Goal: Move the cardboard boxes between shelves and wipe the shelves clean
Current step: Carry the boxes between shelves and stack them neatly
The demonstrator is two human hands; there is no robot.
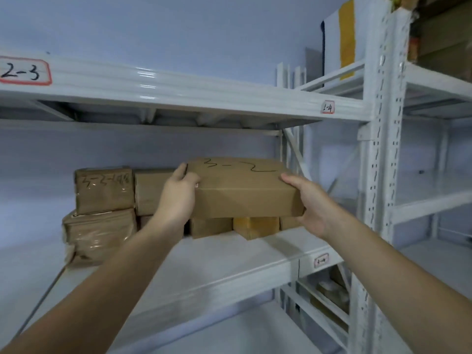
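A flat cardboard box [242, 190] with "3-2" handwritten on its top is held between both hands above the middle shelf [217, 261]. My left hand [178, 198] grips its left end, fingers curled over the top edge. My right hand [311, 203] holds the right end, thumb on top and fingers underneath. Whether the box rests on the small boxes [255, 226] just below it or hangs over them cannot be told. More taped cardboard boxes [102, 213] are stacked at the left rear of the same shelf.
The upper shelf beam [178, 90], with labels "2-3" and "1-4", runs overhead. A white perforated upright post [375, 175] stands to the right. Behind it is another rack [434, 195]. A lower shelf [327, 297] holds some items.
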